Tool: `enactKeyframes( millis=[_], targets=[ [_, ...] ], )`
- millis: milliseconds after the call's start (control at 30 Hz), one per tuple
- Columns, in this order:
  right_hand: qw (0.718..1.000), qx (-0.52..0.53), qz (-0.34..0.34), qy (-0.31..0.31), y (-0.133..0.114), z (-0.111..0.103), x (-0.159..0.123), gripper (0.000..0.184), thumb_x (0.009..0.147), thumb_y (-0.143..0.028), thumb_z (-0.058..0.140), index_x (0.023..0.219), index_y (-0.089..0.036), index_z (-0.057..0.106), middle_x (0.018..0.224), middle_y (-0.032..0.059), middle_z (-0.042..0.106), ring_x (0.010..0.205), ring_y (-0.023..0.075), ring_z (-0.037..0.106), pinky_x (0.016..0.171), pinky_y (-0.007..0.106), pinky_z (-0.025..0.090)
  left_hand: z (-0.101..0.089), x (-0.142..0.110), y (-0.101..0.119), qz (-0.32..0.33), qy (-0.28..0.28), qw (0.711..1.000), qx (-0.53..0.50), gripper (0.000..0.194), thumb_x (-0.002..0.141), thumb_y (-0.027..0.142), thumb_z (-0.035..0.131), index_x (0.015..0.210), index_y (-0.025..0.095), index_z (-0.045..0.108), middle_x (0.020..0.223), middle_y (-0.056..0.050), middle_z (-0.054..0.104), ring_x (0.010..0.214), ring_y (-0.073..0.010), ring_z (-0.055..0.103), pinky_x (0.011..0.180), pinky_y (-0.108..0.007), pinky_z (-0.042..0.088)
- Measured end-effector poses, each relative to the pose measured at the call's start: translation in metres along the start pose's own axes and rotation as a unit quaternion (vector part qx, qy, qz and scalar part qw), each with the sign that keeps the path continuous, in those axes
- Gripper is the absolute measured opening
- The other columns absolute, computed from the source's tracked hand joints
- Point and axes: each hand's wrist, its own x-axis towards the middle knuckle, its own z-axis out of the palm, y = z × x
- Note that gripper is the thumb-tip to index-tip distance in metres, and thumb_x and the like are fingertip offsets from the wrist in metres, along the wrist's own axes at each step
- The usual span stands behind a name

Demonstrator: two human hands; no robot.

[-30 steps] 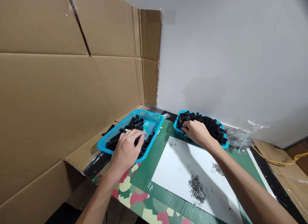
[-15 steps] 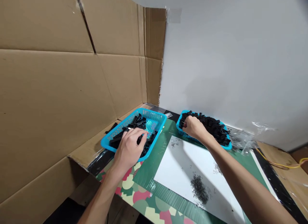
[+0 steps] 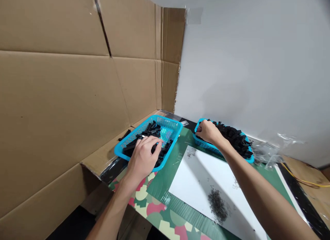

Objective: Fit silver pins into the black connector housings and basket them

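My left hand (image 3: 145, 155) is over the near part of a blue plastic basket (image 3: 119, 154) on the left. Its fingers are curled down among long black plastic parts (image 3: 154, 129), thumb close to the fingertips; whatever it grips is hidden. At the left end of a second blue basket (image 3: 251, 160), my right hand (image 3: 209, 131) has its fingers pinched together. What they hold, if anything, is too small to make out. This basket is heaped with small black pieces (image 3: 233, 137).
A white sheet (image 3: 185, 178) lies on the green table mat (image 3: 165, 185), bearing a dark pile of tiny wire-like bits (image 3: 218, 205) and scattered ones. Cardboard (image 3: 64, 106) walls the left side. Clear plastic bags (image 3: 268, 152) and a yellow cord (image 3: 304, 181) are at the right.
The whole view has shifted slightly, so everything sits a little further right. My right hand has moved slightly toward the back-left end of its basket. My left hand stays over its basket.
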Motion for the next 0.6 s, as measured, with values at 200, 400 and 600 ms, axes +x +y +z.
enactKeyframes(
  millis=[200, 400, 600],
  targets=[
    [0.999, -0.036, 0.027, 0.008, 0.003, -0.004, 0.0, 0.011, 0.085, -0.02, 0.072, 0.095, -0.015, 0.074, 0.095, 0.0167, 0.075, 0.089, 0.0296, 0.072, 0.064, 0.03, 0.043, -0.001, 0.001, 0.0, -0.007, -0.003, 1.0, 0.004, 0.027, 0.105, 0.029, 0.048, 0.098, 0.021, 0.073, 0.109, -0.004, 0.077, 0.104, -0.0231, 0.066, 0.091, -0.039, 0.04],
    [0.998, -0.043, 0.021, 0.029, -0.001, -0.005, -0.002, 0.009, 0.089, -0.026, 0.071, 0.092, -0.017, 0.073, 0.092, 0.0135, 0.074, 0.087, 0.0274, 0.071, 0.064, 0.029, 0.04, -0.002, 0.002, 0.001, -0.006, 0.008, 1.0, 0.005, 0.028, 0.105, 0.029, 0.047, 0.097, 0.021, 0.073, 0.109, -0.004, 0.077, 0.104, -0.0229, 0.067, 0.091, -0.039, 0.04],
    [0.999, -0.017, -0.028, 0.042, 0.008, -0.021, -0.038, 0.027, 0.101, -0.039, 0.059, 0.087, -0.019, 0.071, 0.079, 0.009, 0.071, 0.073, 0.0214, 0.065, 0.06, 0.029, 0.033, -0.016, 0.011, -0.012, -0.042, -0.028, 0.998, 0.032, 0.024, 0.1, 0.032, 0.052, 0.106, 0.024, 0.074, 0.114, -0.005, 0.077, 0.098, -0.0247, 0.069, 0.091, -0.041, 0.043]
  ],
)
